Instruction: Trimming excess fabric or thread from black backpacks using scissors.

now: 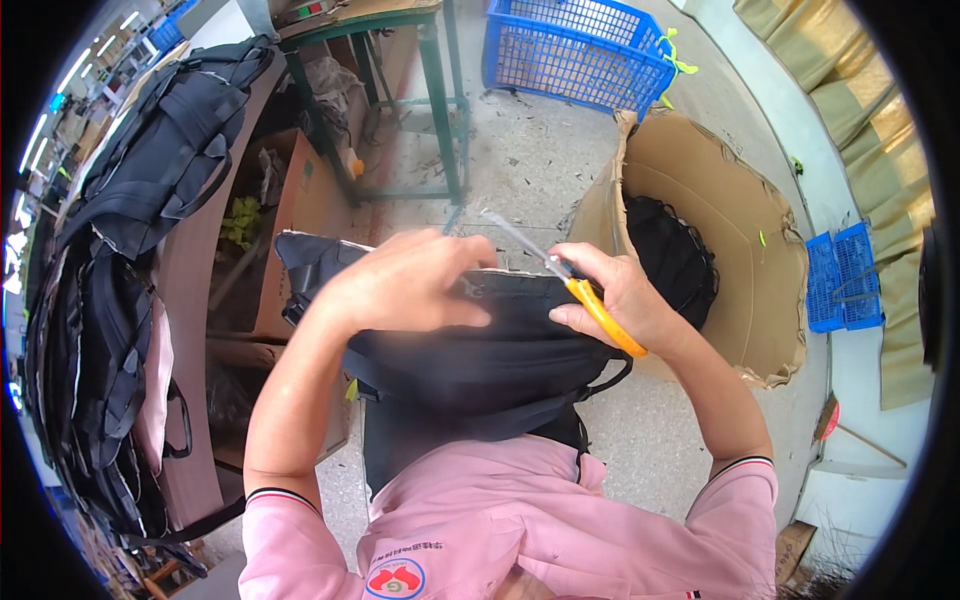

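A black fabric bag (480,365) with straps and a raw, pale-edged upper rim lies across my lap. My right hand (625,300) grips a pair of scissors (603,318) by the yellow handles. Their blades point up and to the left, above the bag's far edge. My left hand (420,280) hovers at the bag's upper edge, slightly blurred. Its thumb and forefinger are apart, and nothing shows between them. The other fingers of that hand are partly hidden.
Black bags (150,160) are heaped on a bench at the left. A large cardboard box (735,280) with black pieces inside stands at the right. Beyond are a blue plastic crate (580,50) and a green-legged table (437,110). Scraps litter the floor.
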{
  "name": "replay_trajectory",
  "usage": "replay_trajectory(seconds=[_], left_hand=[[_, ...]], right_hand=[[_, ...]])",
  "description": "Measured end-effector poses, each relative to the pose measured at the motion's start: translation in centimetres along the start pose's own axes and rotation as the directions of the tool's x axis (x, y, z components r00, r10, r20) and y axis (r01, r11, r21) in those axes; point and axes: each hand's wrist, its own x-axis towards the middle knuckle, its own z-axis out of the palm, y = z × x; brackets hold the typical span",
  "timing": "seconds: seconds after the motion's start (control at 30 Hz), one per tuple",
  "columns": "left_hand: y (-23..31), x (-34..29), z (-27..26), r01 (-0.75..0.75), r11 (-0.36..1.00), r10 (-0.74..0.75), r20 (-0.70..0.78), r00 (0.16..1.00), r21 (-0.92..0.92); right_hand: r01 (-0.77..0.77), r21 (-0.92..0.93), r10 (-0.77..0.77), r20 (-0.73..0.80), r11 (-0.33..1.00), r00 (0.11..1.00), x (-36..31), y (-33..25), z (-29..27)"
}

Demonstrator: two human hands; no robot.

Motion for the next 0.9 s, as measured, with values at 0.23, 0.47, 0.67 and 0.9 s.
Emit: replay_trajectory(seconds=[0.23, 0.47, 0.67, 0.9], left_hand=[[-6.3, -8.8, -3.2, 0.359, 0.927, -0.374, -0.289, 0.881, -0.105], [-12.0, -11.5, 3.3, -0.117, 0.501, -0.612, -0.447, 0.652, -0.857], [-11.6, -11.1, 3.2, -0.271, 0.486, -0.587, -0.540, 0.603, -0.831], [-10.9, -10.7, 2.7, -0.279, 0.481, -0.585, -0.541, 0.604, -0.831]], right_hand=[[0.009, 0.046, -0.006, -0.063, 0.999, 0.998, -1.2, 1.3, 0.1], [-0.242, 0.045, 0.239, 0.066, 0.969, 0.969, -0.9, 0.1, -0.8], [0.003, -0.194, 0.015, 0.089, 0.981, 0.996, -0.8, -0.4, -3.4], [0.067, -0.479, 0.059, 0.243, 0.875, 0.968, -0.4, -1.8, -5.3]])
